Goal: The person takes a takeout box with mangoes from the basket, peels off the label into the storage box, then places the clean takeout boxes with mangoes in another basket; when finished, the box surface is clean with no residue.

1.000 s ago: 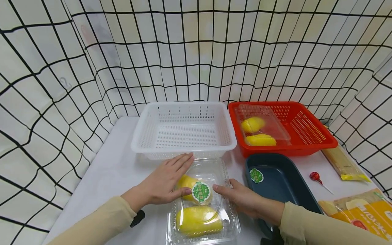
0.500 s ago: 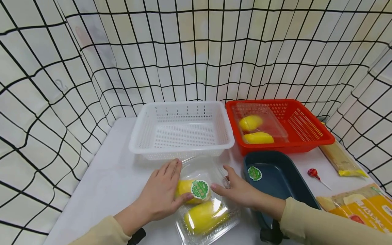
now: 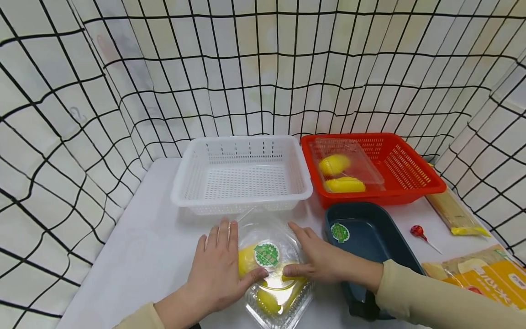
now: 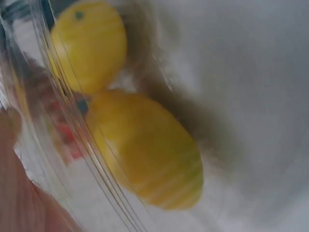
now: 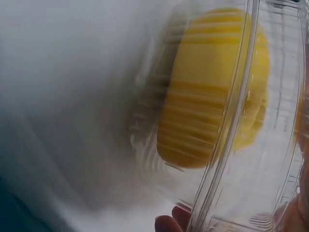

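Observation:
A clear plastic clamshell box [image 3: 263, 227] lies turned at an angle on the white table, a green and white round sticker [image 3: 266, 254] on its lid. Inside are a rounded yellow fruit [image 3: 246, 261] and a longer yellow one [image 3: 269, 302]; their exact kind is hard to tell. My left hand [image 3: 215, 269] lies along the box's left side with straight fingers, thumb on the lid. Over the right side, my right hand [image 3: 322, 256] touches the box, fingers stretched forward and thumb on the lid. In the right wrist view, its fingertips [image 5: 169, 223] show beside the box rim.
Behind stand a white basket [image 3: 242, 205] and a red basket [image 3: 404, 197] bearing another clear box with yellow fruits [image 3: 346, 184]. A dark blue tray [image 3: 361, 219], a lollipop [image 3: 417, 231], a long packet [image 3: 456, 212] and an orange bag [image 3: 489, 274] lie rightward. Black netting surrounds the table.
The clamshell box has turned on the table, its near end swinging to the right. My left hand has slid down its left side, and my right fingers have straightened forward.

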The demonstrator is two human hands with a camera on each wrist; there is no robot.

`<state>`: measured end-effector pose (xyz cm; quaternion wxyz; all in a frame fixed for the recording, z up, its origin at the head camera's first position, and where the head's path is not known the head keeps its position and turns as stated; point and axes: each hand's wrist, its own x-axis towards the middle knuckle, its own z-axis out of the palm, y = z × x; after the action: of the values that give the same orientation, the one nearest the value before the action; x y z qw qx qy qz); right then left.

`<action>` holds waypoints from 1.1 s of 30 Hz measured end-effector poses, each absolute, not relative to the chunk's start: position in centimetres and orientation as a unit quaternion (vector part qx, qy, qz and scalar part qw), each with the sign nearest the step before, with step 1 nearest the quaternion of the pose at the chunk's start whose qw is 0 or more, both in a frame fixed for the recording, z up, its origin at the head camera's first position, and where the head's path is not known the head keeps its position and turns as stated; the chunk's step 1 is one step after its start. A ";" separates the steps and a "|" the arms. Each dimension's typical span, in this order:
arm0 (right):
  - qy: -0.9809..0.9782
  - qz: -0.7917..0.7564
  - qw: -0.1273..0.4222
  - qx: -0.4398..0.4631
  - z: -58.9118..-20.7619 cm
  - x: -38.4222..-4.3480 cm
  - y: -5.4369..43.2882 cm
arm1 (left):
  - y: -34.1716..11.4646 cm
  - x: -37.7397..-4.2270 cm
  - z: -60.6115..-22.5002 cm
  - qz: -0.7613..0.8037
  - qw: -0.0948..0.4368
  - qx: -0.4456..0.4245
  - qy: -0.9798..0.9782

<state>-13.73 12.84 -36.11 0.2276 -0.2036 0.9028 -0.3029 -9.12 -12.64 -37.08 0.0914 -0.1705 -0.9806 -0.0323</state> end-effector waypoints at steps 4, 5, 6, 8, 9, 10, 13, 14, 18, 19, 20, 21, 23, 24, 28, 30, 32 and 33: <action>0.900 -0.292 0.235 -0.224 -36.0 -14.1 12.8 | -13.2 -10.4 -36.9 -0.058 0.047 -0.248 -0.966; 0.899 -0.288 0.234 -0.231 -36.0 -14.2 12.7 | -13.4 -10.7 -36.8 -0.060 0.038 -0.265 -0.962; 0.900 -0.283 0.234 -0.237 -35.9 -14.2 12.6 | -13.5 -11.0 -36.9 -0.059 0.034 -0.280 -0.958; 0.900 -0.275 0.233 -0.244 -35.8 -14.3 12.5 | -13.8 -11.4 -36.9 -0.062 0.026 -0.297 -0.952; 0.900 -0.272 0.234 -0.246 -35.8 -14.3 12.5 | -13.8 -11.6 -37.0 -0.063 0.025 -0.301 -0.951; 0.900 -0.270 0.234 -0.248 -35.8 -14.3 12.4 | -13.9 -11.7 -37.0 -0.062 0.025 -0.303 -0.951; 0.904 -0.261 0.231 -0.248 -35.6 -14.3 12.3 | -13.9 -11.8 -37.3 -0.064 0.027 -0.299 -0.952; 0.906 -0.256 0.228 -0.249 -35.6 -14.3 12.3 | -13.8 -11.7 -37.3 -0.064 0.030 -0.297 -0.952; 0.917 -0.234 0.201 -0.254 -35.4 -14.0 12.4 | -13.5 -11.4 -37.5 -0.066 0.042 -0.281 -0.957; 0.920 -0.227 0.192 -0.255 -35.4 -14.0 12.3 | -13.4 -11.3 -37.5 -0.069 0.042 -0.274 -0.958; 0.922 -0.221 0.187 -0.256 -35.4 -13.8 12.3 | -13.3 -11.1 -37.6 -0.071 0.041 -0.265 -0.961; 0.924 -0.215 0.182 -0.257 -35.4 -13.7 12.3 | -13.2 -11.0 -37.6 -0.075 0.039 -0.256 -0.963; 0.929 -0.202 0.172 -0.259 -35.3 -13.3 12.2 | -12.9 -10.7 -37.5 -0.083 0.034 -0.234 -0.968; 0.930 -0.194 0.168 -0.261 -35.2 -13.1 12.1 | -12.8 -10.5 -37.5 -0.086 0.030 -0.222 -0.971; 0.935 -0.164 0.145 -0.277 -34.8 -12.4 11.9 | -12.2 -10.0 -37.3 -0.094 0.026 -0.168 -0.981; 0.937 -0.150 0.136 -0.284 -34.6 -12.2 11.7 | -11.9 -9.7 -37.2 -0.096 0.022 -0.143 -0.985; 0.938 -0.139 0.132 -0.287 -34.5 -12.1 11.6 | -11.6 -9.5 -37.1 -0.098 0.015 -0.120 -0.988; 0.939 -0.132 0.132 -0.289 -34.5 -12.1 11.5 | -11.4 -9.4 -37.1 -0.097 0.011 -0.111 -0.989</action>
<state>-12.13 11.48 -34.53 0.1318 -0.2888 0.9391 -0.1318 -9.41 -11.39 -37.10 0.0114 -0.1110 -0.9890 -0.0973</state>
